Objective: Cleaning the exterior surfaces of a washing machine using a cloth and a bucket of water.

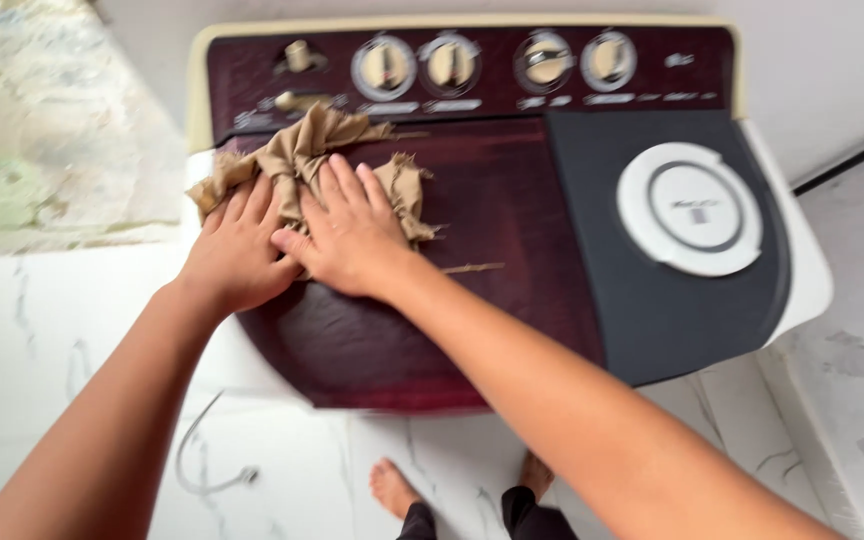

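We saw bright, even daylight with soft shadows, slight motion blur throughout, and wide-angle stretching at the edges.

Both bare arms reach forward, the left hand [235, 250] and right hand [350, 235] lying palm-down, fingers spread flat, side by side with the right thumb just overlapping the left hand's edge.
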